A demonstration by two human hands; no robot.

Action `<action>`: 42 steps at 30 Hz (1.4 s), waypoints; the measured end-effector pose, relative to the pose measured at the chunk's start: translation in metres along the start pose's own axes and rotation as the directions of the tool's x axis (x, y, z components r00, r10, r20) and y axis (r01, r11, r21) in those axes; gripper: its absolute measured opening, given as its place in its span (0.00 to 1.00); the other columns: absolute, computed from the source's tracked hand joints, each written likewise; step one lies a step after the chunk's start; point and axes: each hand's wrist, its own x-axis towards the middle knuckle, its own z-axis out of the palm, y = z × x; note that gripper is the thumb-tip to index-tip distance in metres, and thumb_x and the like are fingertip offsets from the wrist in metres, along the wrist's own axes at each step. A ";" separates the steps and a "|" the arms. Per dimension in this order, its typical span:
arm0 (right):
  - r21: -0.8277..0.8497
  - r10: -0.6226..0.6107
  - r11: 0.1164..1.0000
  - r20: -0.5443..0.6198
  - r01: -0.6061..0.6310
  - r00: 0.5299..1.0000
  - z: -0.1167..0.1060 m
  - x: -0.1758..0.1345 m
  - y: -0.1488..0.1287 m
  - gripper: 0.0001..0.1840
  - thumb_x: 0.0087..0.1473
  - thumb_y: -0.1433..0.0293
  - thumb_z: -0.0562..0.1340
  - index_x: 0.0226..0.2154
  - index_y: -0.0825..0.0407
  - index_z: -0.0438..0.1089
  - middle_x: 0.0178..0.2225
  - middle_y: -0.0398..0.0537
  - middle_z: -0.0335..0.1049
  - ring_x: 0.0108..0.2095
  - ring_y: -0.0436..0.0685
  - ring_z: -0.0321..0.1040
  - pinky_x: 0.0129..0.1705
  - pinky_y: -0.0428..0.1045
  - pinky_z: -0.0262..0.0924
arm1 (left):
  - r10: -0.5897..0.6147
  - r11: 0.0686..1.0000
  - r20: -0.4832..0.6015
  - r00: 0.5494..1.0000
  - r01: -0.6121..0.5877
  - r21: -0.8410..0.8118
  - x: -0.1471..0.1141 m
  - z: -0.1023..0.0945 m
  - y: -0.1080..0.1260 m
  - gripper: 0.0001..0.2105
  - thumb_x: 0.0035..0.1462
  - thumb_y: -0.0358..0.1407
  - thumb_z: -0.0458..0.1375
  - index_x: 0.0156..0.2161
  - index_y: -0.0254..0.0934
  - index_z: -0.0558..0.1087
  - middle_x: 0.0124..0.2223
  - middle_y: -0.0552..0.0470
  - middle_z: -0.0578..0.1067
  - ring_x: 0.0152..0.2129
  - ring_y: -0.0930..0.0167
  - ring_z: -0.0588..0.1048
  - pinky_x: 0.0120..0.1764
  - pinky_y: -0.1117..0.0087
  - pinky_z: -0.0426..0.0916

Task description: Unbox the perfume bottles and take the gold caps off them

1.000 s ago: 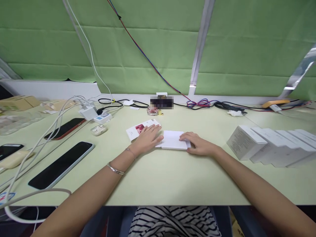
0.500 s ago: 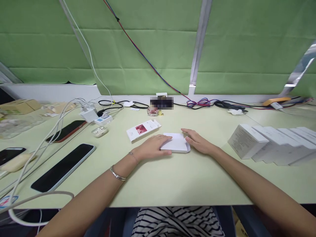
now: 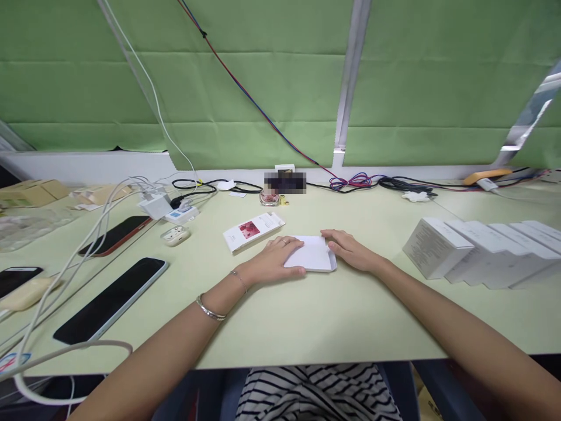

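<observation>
A flat white box lies on the table between my hands, with its plain side up and an end flap at the right. Across its left end sits my left hand, fingers on the top and thumb along the near edge, gripping it. My right hand is at the right end, thumb against the flap and index finger at the far corner, the other fingers partly hidden. Just beyond my left hand lies a white printed box with a red picture.
White boxes lean in a row on the right. To the left are a dark phone, a red-edged phone, an earphone case and white charging cables. Black cables run along the back.
The view has shifted slightly. My right thumb sits a little closer against the flap; my left hand keeps its place on the white box.
</observation>
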 end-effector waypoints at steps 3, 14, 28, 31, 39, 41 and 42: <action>-0.005 -0.014 1.000 -0.017 0.014 1.000 0.001 0.000 0.001 0.29 0.58 0.52 0.42 0.55 0.50 0.53 0.55 0.52 0.57 0.56 0.62 0.50 0.56 0.61 0.44 | -0.022 0.999 0.002 1.000 0.022 0.030 0.000 0.000 0.002 0.36 0.49 0.59 0.48 0.58 0.38 0.55 0.55 0.43 0.62 0.50 0.58 0.59 0.50 0.58 0.54; 0.009 -0.114 0.993 0.007 0.114 0.993 -0.005 -0.004 -0.010 0.29 0.56 0.52 0.46 0.56 0.50 0.51 0.56 0.54 0.55 0.56 0.62 0.50 0.55 0.61 0.46 | -0.057 0.998 -0.098 0.994 0.060 0.023 0.000 -0.001 0.003 0.34 0.49 0.55 0.51 0.58 0.39 0.54 0.50 0.43 0.63 0.48 0.58 0.60 0.49 0.59 0.57; 0.014 -0.180 0.984 0.049 0.180 0.982 -0.007 -0.004 -0.012 0.42 0.42 0.52 0.63 0.56 0.49 0.50 0.54 0.54 0.54 0.54 0.64 0.52 0.55 0.62 0.47 | -0.085 0.996 -0.131 0.988 0.083 -0.017 0.001 -0.002 0.003 0.33 0.48 0.52 0.54 0.56 0.38 0.55 0.50 0.44 0.59 0.44 0.60 0.64 0.45 0.62 0.62; 0.019 -0.170 0.985 0.054 0.170 0.984 -0.006 -0.004 -0.010 0.43 0.41 0.52 0.64 0.56 0.48 0.50 0.54 0.54 0.53 0.55 0.65 0.49 0.55 0.63 0.46 | -0.084 0.996 -0.124 0.989 0.082 -0.022 0.002 -0.001 0.001 0.34 0.48 0.52 0.54 0.56 0.39 0.54 0.51 0.44 0.59 0.46 0.60 0.63 0.45 0.62 0.62; 0.250 -0.099 0.964 0.034 0.087 0.994 -0.003 -0.003 -0.002 0.51 0.38 0.59 0.68 0.59 0.48 0.41 0.56 0.55 0.50 0.50 0.59 0.58 0.53 0.59 0.53 | -0.101 0.995 -0.118 0.988 0.098 -0.031 0.002 -0.002 0.001 0.35 0.47 0.51 0.55 0.57 0.38 0.53 0.52 0.44 0.58 0.47 0.59 0.62 0.45 0.62 0.63; 0.260 -0.102 0.961 0.019 0.093 0.995 -0.003 -0.003 -0.004 0.50 0.38 0.60 0.68 0.58 0.48 0.43 0.57 0.55 0.49 0.50 0.59 0.58 0.53 0.59 0.53 | -0.108 0.994 -0.112 0.988 0.105 -0.033 0.002 -0.002 0.002 0.35 0.47 0.51 0.55 0.57 0.38 0.53 0.52 0.44 0.58 0.47 0.59 0.62 0.45 0.62 0.62; 0.258 -0.102 0.961 0.013 0.095 0.995 -0.002 -0.003 -0.005 0.49 0.38 0.61 0.68 0.58 0.48 0.44 0.57 0.55 0.49 0.49 0.59 0.59 0.53 0.59 0.53 | -0.112 0.993 -0.109 0.988 0.109 -0.033 0.002 -0.002 0.002 0.35 0.47 0.51 0.55 0.57 0.38 0.53 0.52 0.44 0.58 0.48 0.59 0.62 0.46 0.62 0.62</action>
